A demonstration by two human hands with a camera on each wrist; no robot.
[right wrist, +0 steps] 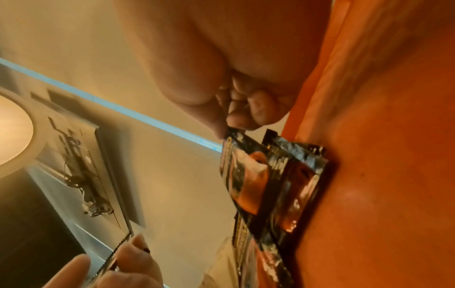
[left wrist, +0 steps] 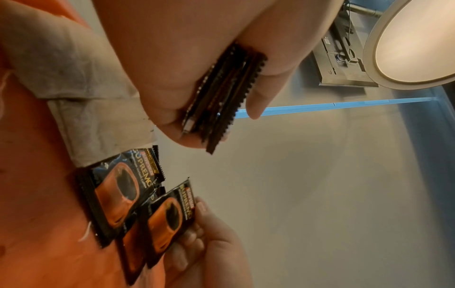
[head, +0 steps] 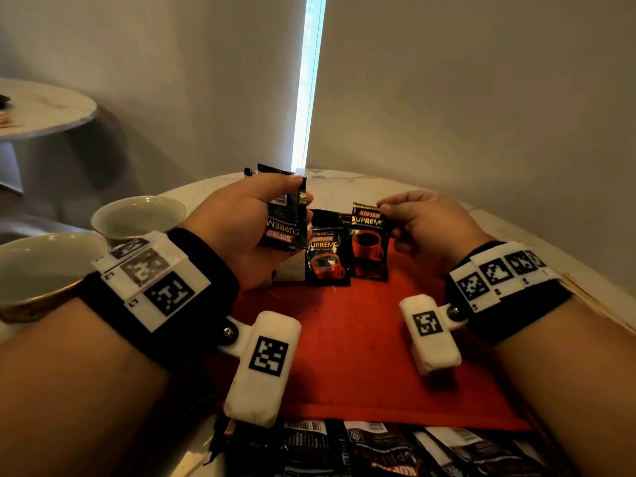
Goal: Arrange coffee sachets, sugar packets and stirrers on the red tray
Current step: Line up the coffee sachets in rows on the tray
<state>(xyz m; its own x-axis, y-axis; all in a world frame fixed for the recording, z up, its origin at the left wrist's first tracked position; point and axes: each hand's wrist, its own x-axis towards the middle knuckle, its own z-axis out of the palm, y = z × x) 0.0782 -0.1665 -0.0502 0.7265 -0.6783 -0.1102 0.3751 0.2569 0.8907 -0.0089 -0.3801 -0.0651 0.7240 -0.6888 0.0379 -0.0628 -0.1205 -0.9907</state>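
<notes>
Two cups [head: 137,215] stand at nine o'clock on the tabletop [head: 344,187], beside the left hand [head: 241,228], which grips a stack of sachets [head: 287,215] above the tray [head: 344,339]. At twelve o'clock on the tray one sachet [head: 327,256] lies flat. Just right of it the right hand [head: 430,225] pinches another sachet [head: 370,242] by its top corner; more sachets [head: 378,449] lie at six o'clock.

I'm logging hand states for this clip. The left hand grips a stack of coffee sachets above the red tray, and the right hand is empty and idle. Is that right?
Not quite. The right hand is not empty: it pinches the top corner of one coffee sachet, as the head and right wrist views show. The rest holds: the left hand grips a stack of sachets above the red tray.
</notes>
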